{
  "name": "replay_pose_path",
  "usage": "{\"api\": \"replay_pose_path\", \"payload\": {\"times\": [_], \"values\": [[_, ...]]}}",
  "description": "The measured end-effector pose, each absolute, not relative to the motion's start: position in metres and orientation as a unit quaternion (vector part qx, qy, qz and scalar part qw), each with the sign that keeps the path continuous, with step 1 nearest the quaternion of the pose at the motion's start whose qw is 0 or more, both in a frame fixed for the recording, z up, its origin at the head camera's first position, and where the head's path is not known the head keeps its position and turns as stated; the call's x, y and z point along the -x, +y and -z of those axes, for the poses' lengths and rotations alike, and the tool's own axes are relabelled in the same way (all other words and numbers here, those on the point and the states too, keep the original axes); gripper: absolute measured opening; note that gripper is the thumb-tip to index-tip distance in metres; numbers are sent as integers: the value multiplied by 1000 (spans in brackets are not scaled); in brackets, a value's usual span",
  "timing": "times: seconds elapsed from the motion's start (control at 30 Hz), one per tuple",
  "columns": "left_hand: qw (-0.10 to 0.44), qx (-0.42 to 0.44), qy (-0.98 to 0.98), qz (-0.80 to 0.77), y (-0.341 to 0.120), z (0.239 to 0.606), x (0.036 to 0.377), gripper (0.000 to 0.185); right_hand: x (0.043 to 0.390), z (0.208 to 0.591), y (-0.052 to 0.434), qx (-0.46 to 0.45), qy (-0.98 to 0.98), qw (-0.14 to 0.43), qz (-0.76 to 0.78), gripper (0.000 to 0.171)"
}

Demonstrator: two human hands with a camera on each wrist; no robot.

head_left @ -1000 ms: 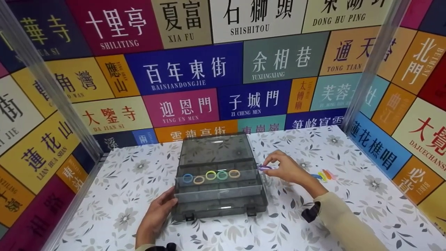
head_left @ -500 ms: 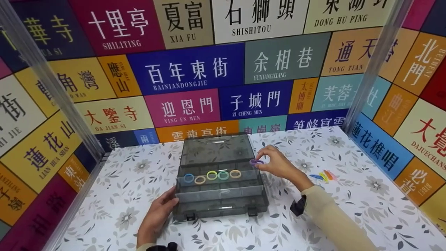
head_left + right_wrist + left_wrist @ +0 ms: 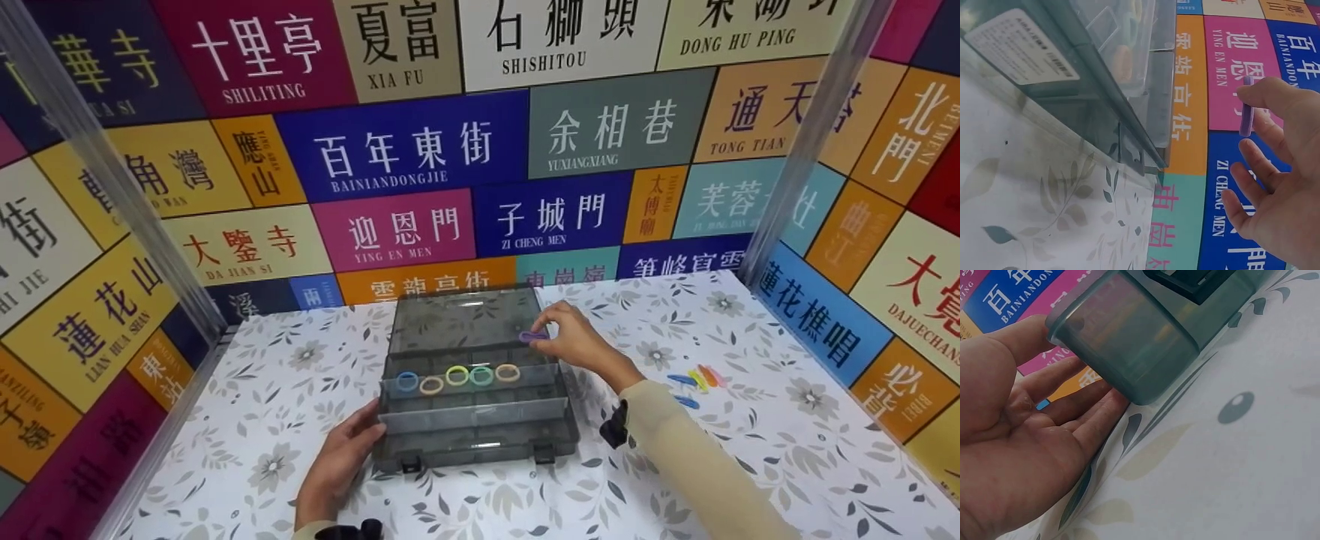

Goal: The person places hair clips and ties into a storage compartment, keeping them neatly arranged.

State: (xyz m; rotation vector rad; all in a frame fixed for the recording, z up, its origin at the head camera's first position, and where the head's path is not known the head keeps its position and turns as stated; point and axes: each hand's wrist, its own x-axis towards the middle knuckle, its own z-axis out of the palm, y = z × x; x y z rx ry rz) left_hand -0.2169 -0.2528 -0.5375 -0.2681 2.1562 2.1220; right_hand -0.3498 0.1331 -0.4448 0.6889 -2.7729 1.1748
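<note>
In the head view my right hand (image 3: pixel 581 343) pinches a purple hair tie (image 3: pixel 532 337) between thumb and index finger, above the right rear of a grey see-through plastic box (image 3: pixel 480 454). The right wrist view has the purple hair tie (image 3: pixel 1247 107) edge-on, the other fingers spread apart from it. The box lid (image 3: pixel 465 324) is raised at the back. Several hair ties, among them a yellow one (image 3: pixel 457 375) and a blue one (image 3: pixel 407 382), are in a row in the raised clear tray. My left hand (image 3: pixel 341 463) touches the box's left side, fingers nearly straight along its corner (image 3: pixel 1145 382).
Several loose hair ties, including a blue one (image 3: pixel 684 402) and a pink one (image 3: pixel 715 376), lie on the floral tablecloth (image 3: pixel 637 480) to the right. A sticker label (image 3: pixel 1022 48) is on the box's side. A wall of colourful signs (image 3: pixel 401 146) stands behind the table.
My right hand has carried the purple hair tie left and away from me, from beside the box to over its rear right part. The left hand stays at the box's side.
</note>
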Motion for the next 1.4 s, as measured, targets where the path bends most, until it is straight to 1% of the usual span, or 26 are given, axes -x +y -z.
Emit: {"api": "replay_pose_path", "payload": {"times": [0.13,0.4,0.7,1.07,1.4], "values": [[52,97,711,-694,-252,538,217,58,352,446,126,-208,-908,13,-363,15],[50,85,705,-703,-253,539,218,59,358,456,120,-202,-917,26,-343,15],[48,87,707,-700,-254,539,217,58,364,464,117,-173,-928,0,-329,15],[45,84,706,-702,-253,539,217,58,359,470,112,-151,-932,-1,-329,12],[47,78,713,-696,-253,537,216,58,364,478,116,-144,-941,-1,-305,16]]}}
